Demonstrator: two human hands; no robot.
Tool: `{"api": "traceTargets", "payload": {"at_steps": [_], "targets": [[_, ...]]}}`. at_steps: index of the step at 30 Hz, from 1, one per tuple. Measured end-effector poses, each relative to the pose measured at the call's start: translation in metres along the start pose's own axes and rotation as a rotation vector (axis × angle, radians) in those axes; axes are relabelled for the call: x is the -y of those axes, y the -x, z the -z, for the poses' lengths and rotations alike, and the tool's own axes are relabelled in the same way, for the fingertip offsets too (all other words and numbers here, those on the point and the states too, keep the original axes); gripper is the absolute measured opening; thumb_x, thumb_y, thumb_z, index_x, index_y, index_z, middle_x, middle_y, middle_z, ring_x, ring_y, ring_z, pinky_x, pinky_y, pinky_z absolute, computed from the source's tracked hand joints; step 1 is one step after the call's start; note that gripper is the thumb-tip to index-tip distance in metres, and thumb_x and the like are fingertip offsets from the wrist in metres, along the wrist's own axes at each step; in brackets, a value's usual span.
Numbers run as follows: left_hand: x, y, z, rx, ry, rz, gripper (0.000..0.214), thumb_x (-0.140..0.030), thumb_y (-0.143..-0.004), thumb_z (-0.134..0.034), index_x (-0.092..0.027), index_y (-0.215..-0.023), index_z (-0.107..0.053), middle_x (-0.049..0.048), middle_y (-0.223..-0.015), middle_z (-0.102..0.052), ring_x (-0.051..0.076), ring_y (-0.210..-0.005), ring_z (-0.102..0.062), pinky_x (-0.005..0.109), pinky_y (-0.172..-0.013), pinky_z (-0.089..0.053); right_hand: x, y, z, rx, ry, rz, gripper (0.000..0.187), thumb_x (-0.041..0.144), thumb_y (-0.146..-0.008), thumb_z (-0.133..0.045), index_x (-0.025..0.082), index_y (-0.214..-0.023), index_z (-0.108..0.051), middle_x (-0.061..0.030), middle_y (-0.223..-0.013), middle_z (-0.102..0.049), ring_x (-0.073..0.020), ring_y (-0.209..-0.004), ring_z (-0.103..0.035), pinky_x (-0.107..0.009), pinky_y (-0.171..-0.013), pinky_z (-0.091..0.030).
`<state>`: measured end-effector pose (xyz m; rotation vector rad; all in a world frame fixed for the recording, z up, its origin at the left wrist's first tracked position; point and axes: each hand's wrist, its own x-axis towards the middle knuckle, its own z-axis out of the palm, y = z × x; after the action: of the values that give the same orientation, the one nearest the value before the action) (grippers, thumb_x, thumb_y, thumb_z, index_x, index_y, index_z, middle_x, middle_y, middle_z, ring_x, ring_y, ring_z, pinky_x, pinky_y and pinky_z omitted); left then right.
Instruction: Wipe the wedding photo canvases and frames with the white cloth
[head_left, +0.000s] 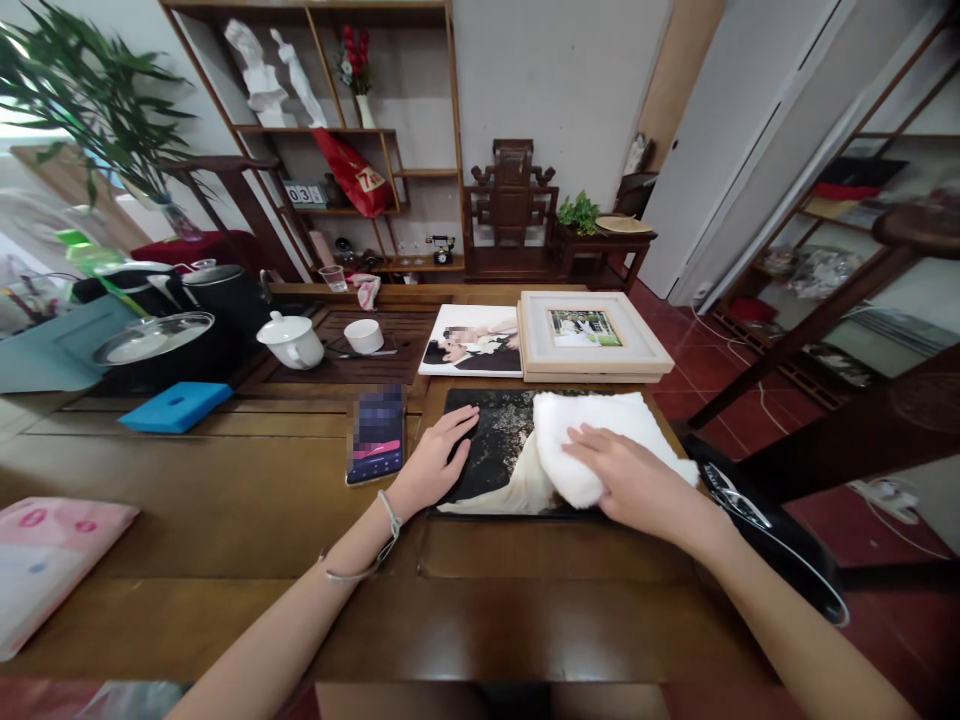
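Observation:
A dark photo panel (491,450), with a pale gown and speckled light patches in its picture, lies flat on the wooden table before me. My left hand (439,455) rests with fingers stretched out on the panel's left edge. A folded white fluffy cloth (607,415) covers much of the panel's right half. My right hand (626,480) holds this cloth against the panel from above, its fingers close together over the fabric. Just left of the panel is a phone (375,440) with a lit screen. What the cloth covers is hidden.
Behind the panel lie a white-edged photo print (472,345) and a pale wooden frame (596,355). A white teapot (291,340), a white cup (364,337) and a blue sponge block (176,407) stand left. A black bag (772,530) sits beside the table's right edge.

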<state>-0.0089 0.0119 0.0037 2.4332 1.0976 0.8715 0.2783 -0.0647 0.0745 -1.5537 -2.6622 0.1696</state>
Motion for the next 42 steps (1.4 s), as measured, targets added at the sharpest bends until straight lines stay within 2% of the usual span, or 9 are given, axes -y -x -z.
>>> {"api": "traceTargets", "payload": {"at_steps": [4,7,12,17,22,28,32,36,42], "targets": [[-0.001,0.0,0.0,0.005,-0.014,0.002,0.04,-0.021,-0.097,-0.041,-0.014,-0.133,-0.057,0.0148,-0.142,-0.054,0.027,-0.135,-0.048,0.052,-0.114,-0.039,0.025,0.027,0.014,0.072,-0.053,0.118,0.066,-0.004,-0.059,-0.051,0.014,-0.121,-0.067,-0.0169,-0.133,-0.061,-0.0336,-0.126,-0.055,-0.05,-0.109,-0.041],[-0.001,0.0,0.0,0.012,-0.022,0.004,0.04,-0.02,-0.097,-0.041,-0.015,-0.134,-0.056,0.0142,-0.143,-0.054,0.026,-0.135,-0.048,0.052,-0.114,-0.039,0.025,0.03,0.014,0.082,-0.073,0.163,0.069,-0.004,-0.059,-0.05,0.015,-0.123,-0.066,-0.0143,-0.136,-0.06,-0.0318,-0.128,-0.053,-0.049,-0.11,-0.04],[-0.001,0.0,0.001,0.006,-0.017,0.009,0.04,-0.021,-0.097,-0.041,-0.016,-0.133,-0.057,0.0138,-0.142,-0.054,0.026,-0.135,-0.048,0.051,-0.114,-0.039,-0.011,-0.002,-0.007,-0.049,-0.093,0.145,0.078,-0.003,-0.059,-0.049,0.017,-0.135,-0.057,-0.0117,-0.147,-0.049,-0.0275,-0.139,-0.041,-0.049,-0.114,-0.034],[-0.001,0.0,0.0,-0.01,0.011,0.012,0.039,-0.022,-0.096,-0.043,-0.018,-0.132,-0.059,0.0121,-0.142,-0.055,0.026,-0.134,-0.049,0.051,-0.114,-0.039,-0.029,-0.034,-0.029,-0.204,-0.029,0.01,0.077,0.005,-0.062,-0.055,0.011,-0.139,-0.051,-0.0183,-0.15,-0.043,-0.0328,-0.143,-0.031,-0.057,-0.116,-0.024],[0.002,0.0,-0.002,-0.014,0.02,0.013,0.04,-0.02,-0.095,-0.043,-0.017,-0.131,-0.059,0.0127,-0.142,-0.055,0.026,-0.135,-0.048,0.051,-0.115,-0.038,0.017,-0.025,-0.032,-0.13,0.064,0.029,0.074,0.009,-0.066,-0.059,0.004,-0.139,-0.049,-0.0256,-0.148,-0.043,-0.0405,-0.141,-0.032,-0.058,-0.112,-0.03],[0.002,0.0,-0.003,-0.012,0.073,0.051,0.041,-0.015,-0.093,-0.041,-0.014,-0.131,-0.059,0.014,-0.143,-0.054,0.026,-0.136,-0.048,0.051,-0.116,-0.037,0.071,-0.001,-0.034,-0.031,0.027,0.338,0.074,0.02,-0.066,-0.063,0.002,-0.137,-0.05,-0.0278,-0.147,-0.043,-0.0448,-0.137,-0.036,-0.059,-0.108,-0.035],[0.0,0.0,-0.003,-0.022,0.101,0.07,0.041,-0.016,-0.094,-0.043,-0.018,-0.131,-0.059,0.0116,-0.143,-0.054,0.026,-0.137,-0.047,0.051,-0.116,-0.037,0.055,-0.008,-0.034,-0.1,-0.009,0.204,0.064,0.016,-0.068,-0.058,0.008,-0.132,-0.055,-0.0211,-0.143,-0.051,-0.039,-0.135,-0.042,-0.055,-0.106,-0.038],[0.001,0.001,-0.006,-0.047,0.1,0.067,0.039,-0.017,-0.094,-0.044,-0.018,-0.13,-0.059,0.0116,-0.143,-0.055,0.026,-0.136,-0.047,0.051,-0.116,-0.037,0.043,-0.019,-0.034,-0.175,0.117,0.009,0.061,0.013,-0.067,-0.06,0.006,-0.128,-0.057,-0.0243,-0.139,-0.054,-0.0416,-0.13,-0.046,-0.054,-0.101,-0.042],[0.004,0.001,-0.008,-0.067,0.107,0.061,0.04,-0.016,-0.094,-0.044,-0.02,-0.13,-0.059,0.0108,-0.142,-0.056,0.026,-0.135,-0.049,0.052,-0.115,-0.038,0.094,-0.025,-0.046,-0.225,0.268,0.041,0.054,0.017,-0.07,-0.065,0.01,-0.123,-0.06,-0.0273,-0.133,-0.058,-0.0435,-0.124,-0.051,-0.055,-0.096,-0.045]]}}
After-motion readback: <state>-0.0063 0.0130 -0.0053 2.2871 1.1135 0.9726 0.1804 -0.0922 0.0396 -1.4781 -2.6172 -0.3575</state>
